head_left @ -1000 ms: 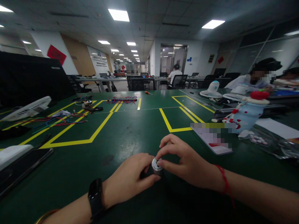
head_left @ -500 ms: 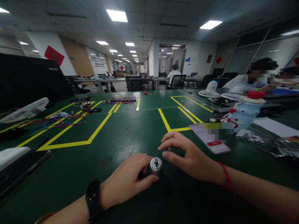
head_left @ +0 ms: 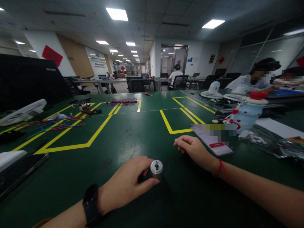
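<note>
My left hand point(head_left: 129, 179) is wrapped round a small cylindrical motor point(head_left: 156, 167) that stands upright at the front of the green table. The motor's round silver top shows a short central shaft and small holes; its lower body is mostly hidden by my fingers and shadow. My right hand point(head_left: 193, 148) is apart from the motor, to its upper right, with thumb and fingers pinched together. Whatever may be between those fingertips is too small to make out. Close beside this hand lies a phone point(head_left: 211, 139) with a lit screen.
Yellow tape point(head_left: 99, 129) marks areas on the green table point(head_left: 133, 133). Wires point(head_left: 59, 125) and a wire bundle point(head_left: 122, 101) lie left and back, with an orange screwdriver point(head_left: 148, 94) beyond. A light-blue snowman-like container point(head_left: 250, 114) and plastic bags stand right. A person point(head_left: 251, 79) sits back right.
My right hand has moved away from the motor to the right, and its spread fingers have closed into a pinch. My left hand keeps hold of the motor.
</note>
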A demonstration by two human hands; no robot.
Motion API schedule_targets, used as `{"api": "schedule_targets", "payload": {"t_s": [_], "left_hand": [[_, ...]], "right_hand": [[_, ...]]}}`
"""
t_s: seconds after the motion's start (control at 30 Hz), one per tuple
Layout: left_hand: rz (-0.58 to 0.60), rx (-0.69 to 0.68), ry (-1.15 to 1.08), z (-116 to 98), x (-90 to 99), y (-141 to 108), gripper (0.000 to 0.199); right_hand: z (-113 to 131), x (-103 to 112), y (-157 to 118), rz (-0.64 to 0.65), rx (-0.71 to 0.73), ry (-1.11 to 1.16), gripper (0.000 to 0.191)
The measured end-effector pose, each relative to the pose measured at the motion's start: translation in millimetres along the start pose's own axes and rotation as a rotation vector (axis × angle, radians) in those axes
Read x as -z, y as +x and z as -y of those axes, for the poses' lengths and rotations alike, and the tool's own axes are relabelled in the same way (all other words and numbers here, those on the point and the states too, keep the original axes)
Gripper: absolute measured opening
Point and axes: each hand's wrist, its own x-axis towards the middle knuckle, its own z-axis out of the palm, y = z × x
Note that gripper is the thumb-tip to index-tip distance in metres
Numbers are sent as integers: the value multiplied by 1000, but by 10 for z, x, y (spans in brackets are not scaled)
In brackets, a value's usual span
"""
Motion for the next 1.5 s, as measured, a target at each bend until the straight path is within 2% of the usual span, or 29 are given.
{"api": "schedule_targets", "payload": {"t_s": [0.1,0.2,0.27,0.3,0.4,0.5,0.6,0.7,0.83,0.93,1.07,1.17,1.27,1.37,1.43,1.5], "left_hand": [[-7,-1,2,-5,1,3,18],[-21,-2,15,-10,-2,9,19],[-23,3,19,-13,-6,10,20],[-24,4,21,-14,-9,9,19],[-25,-4,16,-11,-20,1,17],[-33,-12,13,-5,-29,-5,14],[-37,-11,17,-5,-26,-1,15],[-27,-9,19,-13,-9,7,16],[-19,-1,23,-18,9,5,17],[-17,13,23,-7,4,-1,19],[-7,14,13,11,-16,1,19],[0,6,6,12,-16,10,18],[6,0,-3,6,-3,15,17],[10,-1,-7,1,8,11,17],[11,2,-6,-1,8,8,17],[12,5,-4,-3,7,7,17]], "right_hand": [[73,-22,-27,52,68,-175,27],[140,-65,-60,221,255,-398,14],[213,-113,-104,310,323,-406,10],[258,-145,-132,308,339,-364,10],[403,-268,-220,198,413,-221,11],[512,-377,-266,148,483,-183,7],[549,-380,-252,90,450,-146,2],[503,-266,-223,65,387,-126,7],[344,-113,-222,235,330,-235,8],[244,-89,-236,388,322,-349,7],[223,-92,-233,459,316,-363,9],[221,-45,-183,392,266,-196,12],[137,40,-76,164,125,-19,17],[-15,112,45,-28,8,27,23],[-92,128,90,-64,-20,27,26],[-110,119,87,-35,-9,-3,26]]}}
